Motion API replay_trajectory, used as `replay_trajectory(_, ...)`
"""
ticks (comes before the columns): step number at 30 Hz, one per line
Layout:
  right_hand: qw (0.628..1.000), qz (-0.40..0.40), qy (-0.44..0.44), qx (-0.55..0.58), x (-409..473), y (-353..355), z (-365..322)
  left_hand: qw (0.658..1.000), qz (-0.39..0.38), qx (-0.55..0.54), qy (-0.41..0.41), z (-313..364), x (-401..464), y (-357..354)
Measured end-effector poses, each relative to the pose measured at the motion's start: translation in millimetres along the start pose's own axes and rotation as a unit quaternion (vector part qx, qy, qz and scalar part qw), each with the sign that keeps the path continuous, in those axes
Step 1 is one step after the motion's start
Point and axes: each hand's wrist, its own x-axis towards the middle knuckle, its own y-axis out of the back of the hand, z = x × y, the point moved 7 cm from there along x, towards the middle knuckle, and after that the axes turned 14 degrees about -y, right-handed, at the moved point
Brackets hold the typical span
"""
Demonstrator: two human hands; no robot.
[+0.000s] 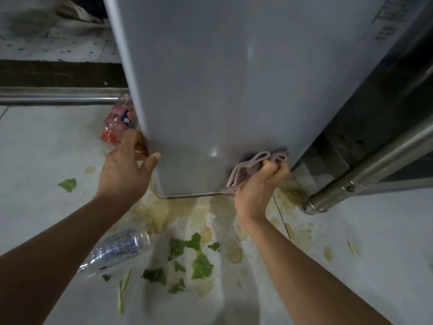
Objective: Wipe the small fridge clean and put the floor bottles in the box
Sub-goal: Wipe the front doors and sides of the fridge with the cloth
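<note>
Grey small fridge (222, 90) fills the upper middle of the view, its base on the stained floor (35, 148). Right hand (260, 184) is bunched around a pinkish-grey cloth (248, 170), pressing it against the fridge's lower right corner; loose folds of the cloth hang down the left of the fist. Left hand (126, 167) is on the fridge's lower left edge: thumb lies flat on the front face, fingers reach around the side, relaxed, not gripping anything. Hands well apart, one at each bottom corner.

Pink-tinted bottle (118, 120) with a blue and white label lies on the floor just beside the fridge's left side, right behind the left hand's fingertips; cannot tell if they touch it. Clear bottle (117, 249), crumpled, lies on the floor under the left forearm, blurred. No box in view.

Floor in front of the fridge carries yellowish spill patches (234, 252) and torn green leaf scraps (199, 261), more leaf bits at far left (68, 184) and far right (352, 249). A metal leg (365, 167) slants down to the floor close to the right hand, with a dark lower frame behind it, crowding the fridge's right side. A horizontal metal rail (58, 99) runs at left and ends behind the fridge near the pink bottle. Dirty speckled wall above it.
</note>
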Motion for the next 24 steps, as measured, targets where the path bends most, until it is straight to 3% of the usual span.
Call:
replay_trajectory(5,0.994,-0.001,0.010,-0.109,1.2,4.2,9.7,1.000,-0.018,0.015,0.001,-6.9,2.2,-0.7)
replay_trajectory(9,0.979,0.021,0.181,-0.094,-8.0,17.8,-37.5,1.000,-0.013,0.004,0.008,-5.3,2.6,1.0)
replay_trajectory(11,0.972,0.062,0.220,-0.061,-15.2,23.7,-64.2,1.000,-0.014,0.007,0.011,-6.4,2.3,1.6)
replay_trajectory(15,0.953,0.018,0.277,-0.123,-26.9,-2.1,-63.9,1.000,-0.013,0.018,0.006,-7.7,2.6,1.2)
replay_trajectory(17,0.916,-0.047,0.336,-0.215,-39.5,-23.3,-46.2,1.000,-0.014,0.017,0.007,-8.6,2.5,-0.3)
replay_trajectory(20,0.822,-0.089,0.489,-0.279,-66.5,-39.8,-33.4,1.000,-0.023,0.008,0.009,-9.2,3.7,0.0)
replay_trajectory(24,0.822,-0.092,0.503,-0.251,-60.3,-29.1,-45.4,0.999,-0.047,-0.017,0.002,-8.6,8.2,3.0)
